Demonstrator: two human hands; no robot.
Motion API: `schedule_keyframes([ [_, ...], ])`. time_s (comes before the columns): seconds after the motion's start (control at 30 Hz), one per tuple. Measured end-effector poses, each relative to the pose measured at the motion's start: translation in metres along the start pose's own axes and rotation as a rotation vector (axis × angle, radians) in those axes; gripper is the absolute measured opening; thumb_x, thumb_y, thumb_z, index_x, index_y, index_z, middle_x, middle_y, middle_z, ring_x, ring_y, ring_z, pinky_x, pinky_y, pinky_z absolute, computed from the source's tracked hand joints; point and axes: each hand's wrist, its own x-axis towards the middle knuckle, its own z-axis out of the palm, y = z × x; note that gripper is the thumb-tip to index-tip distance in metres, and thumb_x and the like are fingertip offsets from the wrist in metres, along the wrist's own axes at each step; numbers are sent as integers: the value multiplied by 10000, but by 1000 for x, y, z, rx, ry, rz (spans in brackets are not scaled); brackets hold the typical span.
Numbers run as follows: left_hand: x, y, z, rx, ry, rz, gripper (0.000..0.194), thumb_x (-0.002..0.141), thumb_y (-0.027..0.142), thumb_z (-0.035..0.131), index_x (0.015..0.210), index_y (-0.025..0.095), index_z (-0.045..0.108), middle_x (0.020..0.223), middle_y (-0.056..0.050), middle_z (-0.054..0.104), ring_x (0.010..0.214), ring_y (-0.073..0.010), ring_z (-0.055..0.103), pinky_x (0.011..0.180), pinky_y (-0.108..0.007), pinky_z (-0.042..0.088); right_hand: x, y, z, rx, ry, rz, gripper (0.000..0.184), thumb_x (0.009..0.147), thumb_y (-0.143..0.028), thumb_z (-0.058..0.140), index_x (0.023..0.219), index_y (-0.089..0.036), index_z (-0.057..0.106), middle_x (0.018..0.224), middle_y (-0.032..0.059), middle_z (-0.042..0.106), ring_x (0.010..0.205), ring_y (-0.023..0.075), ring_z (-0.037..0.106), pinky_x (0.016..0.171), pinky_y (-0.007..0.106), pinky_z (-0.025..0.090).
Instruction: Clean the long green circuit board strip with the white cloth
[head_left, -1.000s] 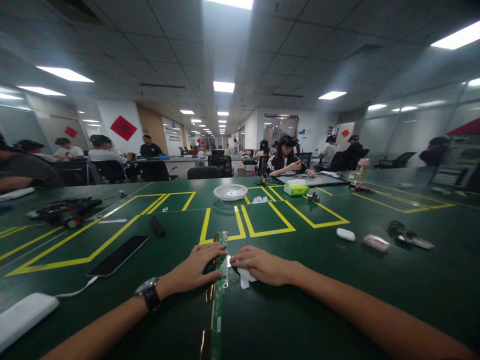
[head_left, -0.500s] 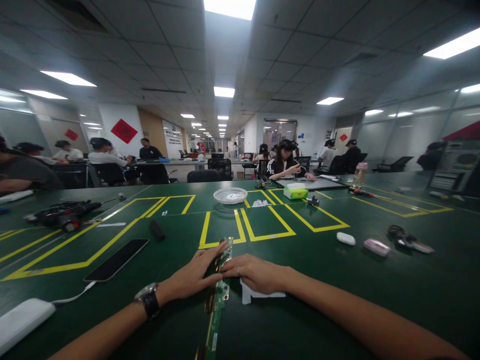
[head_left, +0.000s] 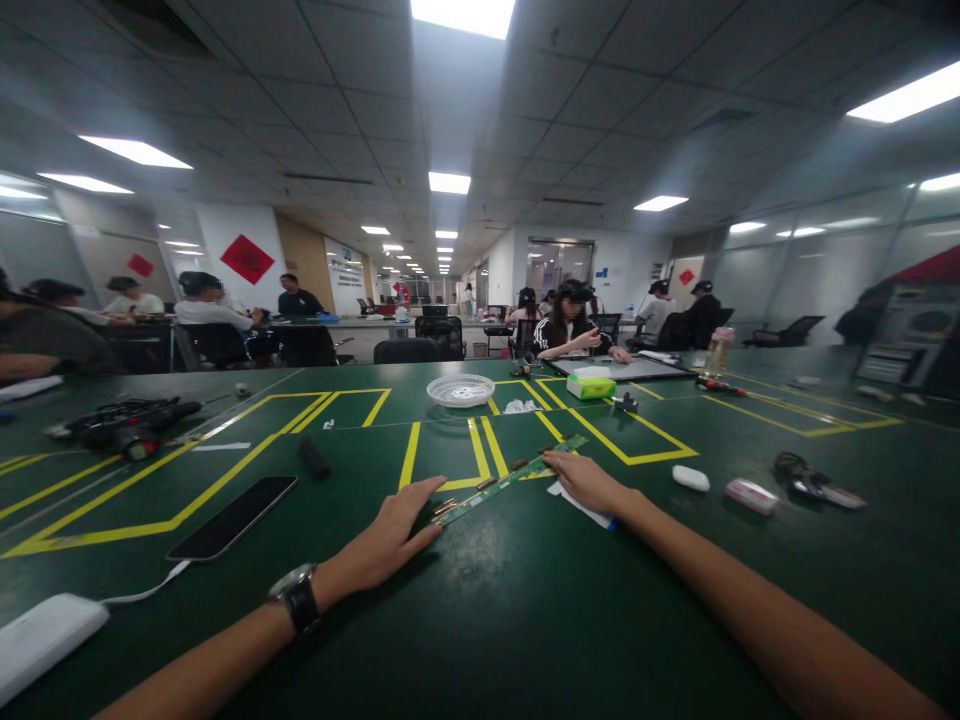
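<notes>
A long, narrow green circuit board (head_left: 517, 476) with copper-coloured coils along one edge lies slantwise in front of me, its far end to the right. My right hand (head_left: 589, 483) has its fingers closed on the board near that far end. My left hand (head_left: 394, 530) is open, thumb and fingers apart, beside the board's near left end; whether it touches is unclear. Partly under my right hand is a flat white piece (head_left: 581, 505) with a blue end.
A phone (head_left: 234, 518) on a cable and a white power bank (head_left: 52, 640) lie at left, near a power tool (head_left: 131, 425). Ahead stand a white basket (head_left: 459, 391) and a tissue pack (head_left: 591, 384). Earbud cases (head_left: 752, 495) and keys lie right. A person (head_left: 571, 325) sits opposite.
The circuit board has swung from pointing toward me to a slant, far end rightward. My right hand has moved right and forward with it; my left hand stays nearly still, now off the board's middle.
</notes>
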Motion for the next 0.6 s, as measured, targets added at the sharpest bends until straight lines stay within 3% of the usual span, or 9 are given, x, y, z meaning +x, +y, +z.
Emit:
schedule_keyframes([
  [0.3, -1, -2, 2, -12, -24, 25, 558, 1027, 472, 408, 1523, 277, 240, 1544, -97, 356, 1396, -286, 352, 1149, -504, 284, 0, 14, 12, 21, -32, -32, 522, 949, -185, 345, 1455, -90, 428, 1512, 172, 416, 1384, 251, 416, 1138, 442, 334],
  [0.47, 0, -3, 3, -9, -14, 43, 549, 1027, 460, 415, 1519, 276, 256, 1533, -101, 367, 1381, -289, 370, 1138, -506, 303, -1, 9, 6, 12, -4, -31, 496, 946, -201, 347, 1409, -107, 498, 1472, 150, 480, 1363, 234, 440, 1129, 410, 336],
  [0.6, 0, -4, 2, -9, -9, 40, 531, 1027, 459, 413, 1511, 286, 279, 1537, -87, 366, 1391, -279, 360, 1150, -501, 290, -3, -1, -5, -25, 44, 33, 487, 972, -278, 327, 1394, -135, 523, 1458, 159, 487, 1357, 289, 425, 1108, 488, 308],
])
